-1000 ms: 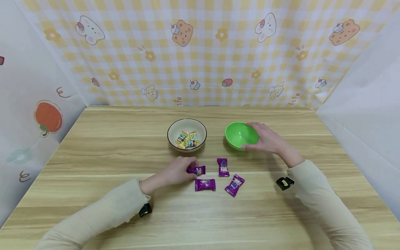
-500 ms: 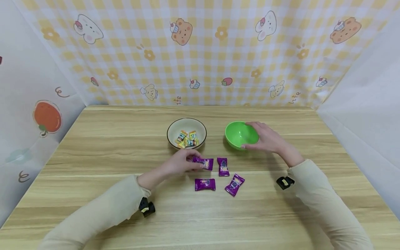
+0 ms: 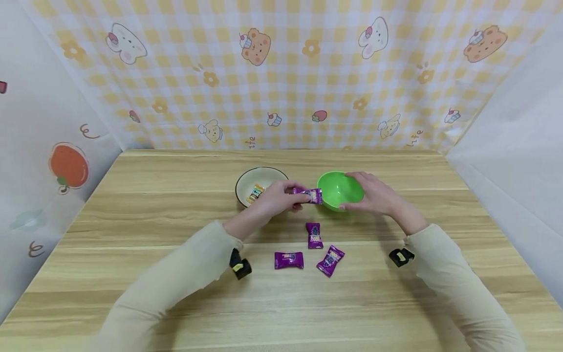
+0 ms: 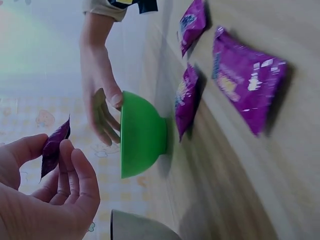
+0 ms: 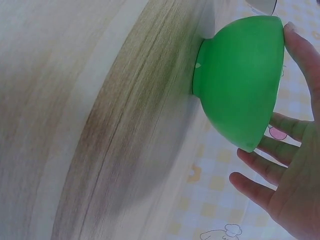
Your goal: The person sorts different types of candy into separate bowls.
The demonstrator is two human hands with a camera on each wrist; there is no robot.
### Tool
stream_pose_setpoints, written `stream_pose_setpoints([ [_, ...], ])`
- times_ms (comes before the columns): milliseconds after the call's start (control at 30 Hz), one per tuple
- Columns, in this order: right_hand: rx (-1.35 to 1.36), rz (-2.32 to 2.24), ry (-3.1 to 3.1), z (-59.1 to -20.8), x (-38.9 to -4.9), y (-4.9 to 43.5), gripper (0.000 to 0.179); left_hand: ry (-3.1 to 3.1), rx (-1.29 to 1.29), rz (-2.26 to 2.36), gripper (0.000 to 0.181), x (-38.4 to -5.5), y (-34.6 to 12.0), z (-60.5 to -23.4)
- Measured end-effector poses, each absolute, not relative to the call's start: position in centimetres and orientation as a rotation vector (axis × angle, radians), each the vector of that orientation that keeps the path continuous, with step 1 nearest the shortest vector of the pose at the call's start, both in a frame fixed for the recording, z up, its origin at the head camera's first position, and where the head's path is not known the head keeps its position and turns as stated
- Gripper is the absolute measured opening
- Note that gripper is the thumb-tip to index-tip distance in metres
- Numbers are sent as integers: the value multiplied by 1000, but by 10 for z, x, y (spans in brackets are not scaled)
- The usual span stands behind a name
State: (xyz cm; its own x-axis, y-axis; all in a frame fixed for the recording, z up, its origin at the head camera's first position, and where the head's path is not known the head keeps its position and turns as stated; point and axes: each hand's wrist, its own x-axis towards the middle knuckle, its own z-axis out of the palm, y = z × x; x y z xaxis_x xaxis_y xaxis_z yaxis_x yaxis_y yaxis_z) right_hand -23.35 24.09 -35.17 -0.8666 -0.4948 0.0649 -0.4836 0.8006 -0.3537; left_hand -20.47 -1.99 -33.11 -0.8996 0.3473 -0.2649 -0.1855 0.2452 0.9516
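Note:
My left hand pinches a purple-wrapped candy between thumb and fingers, at the left rim of the green bowl in the head view. The left wrist view shows this candy edge-on, raised off the table. My right hand holds the green bowl by its right side; in the right wrist view the thumb touches the rim and the fingers reach round the other side. No candy shows inside the green bowl. On the table lie three more purple candies, among them an upright one, one to its left and a tilted one.
Behind my left hand stands a cream bowl with a dark rim; a yellow-wrapped candy shows in it, the rest hidden by the hand. The wooden table ends at a yellow checked cloth at the back.
My left hand has picked up a purple candy from the table and carried it up and right, past the cream bowl to the green bowl's rim. My right hand has stayed put.

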Motion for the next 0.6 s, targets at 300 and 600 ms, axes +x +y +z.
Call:
stream_pose_setpoints([
  [300,-812,-569,2942,-352,-234,242,91,2182,190,1715,24,-227,15,-334],
  [600,-803,-566,2935,-352,-234,242,89,2183,143,1760,25,-234,41,-337],
])
